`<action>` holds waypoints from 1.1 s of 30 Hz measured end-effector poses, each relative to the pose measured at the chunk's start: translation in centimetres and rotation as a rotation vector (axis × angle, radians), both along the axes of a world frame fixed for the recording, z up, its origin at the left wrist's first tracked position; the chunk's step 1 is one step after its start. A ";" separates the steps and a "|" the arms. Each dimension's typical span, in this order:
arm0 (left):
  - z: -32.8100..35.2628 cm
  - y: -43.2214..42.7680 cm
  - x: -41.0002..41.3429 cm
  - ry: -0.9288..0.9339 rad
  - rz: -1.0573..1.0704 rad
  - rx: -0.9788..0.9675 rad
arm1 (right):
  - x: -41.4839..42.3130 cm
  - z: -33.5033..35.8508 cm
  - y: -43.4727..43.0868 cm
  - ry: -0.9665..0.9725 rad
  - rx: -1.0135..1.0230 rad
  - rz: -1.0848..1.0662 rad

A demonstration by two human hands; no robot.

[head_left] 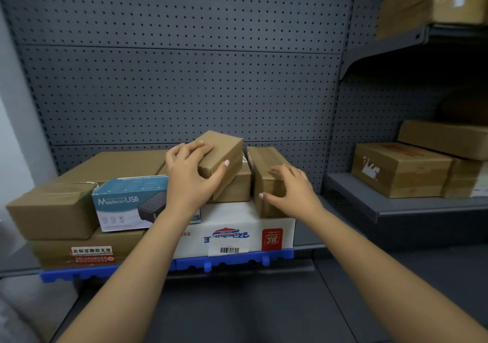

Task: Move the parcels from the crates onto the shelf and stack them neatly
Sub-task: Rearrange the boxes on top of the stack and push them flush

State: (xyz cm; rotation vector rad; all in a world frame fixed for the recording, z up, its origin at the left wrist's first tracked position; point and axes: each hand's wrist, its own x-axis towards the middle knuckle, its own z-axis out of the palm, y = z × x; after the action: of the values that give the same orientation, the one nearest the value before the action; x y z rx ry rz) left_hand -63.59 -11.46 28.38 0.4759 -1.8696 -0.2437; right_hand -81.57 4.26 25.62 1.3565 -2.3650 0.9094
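Observation:
My left hand (191,175) grips a small brown parcel (226,152), tilted on top of another brown box (237,187). Beside it my right hand (290,188) rests on a long narrow brown parcel (264,165), thumb on its near side and fingers on top. Both parcels sit on a big white box with blue and red print (237,224). To the left stand a teal and white Multiport USB box (124,205), a brown parcel (55,210) and a flat brown box with a red label (89,253). All stand on the grey shelf (306,239).
A grey pegboard wall (184,78) backs the shelf. A blue plastic strip (237,261) runs along the shelf's front edge. On the right, a second shelf bay (396,208) carries several brown boxes, with another box on an upper shelf (433,2).

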 end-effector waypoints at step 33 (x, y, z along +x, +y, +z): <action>-6.0 3.0 5.9 -0.267 -0.363 -0.014 | 7.2 -3.5 1.8 0.556 0.103 0.344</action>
State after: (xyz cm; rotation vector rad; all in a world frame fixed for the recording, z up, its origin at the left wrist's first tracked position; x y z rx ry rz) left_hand -57.64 -8.42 22.37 0.1596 -2.2135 -0.4246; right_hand -74.34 6.01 22.10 1.8106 -1.8083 0.4048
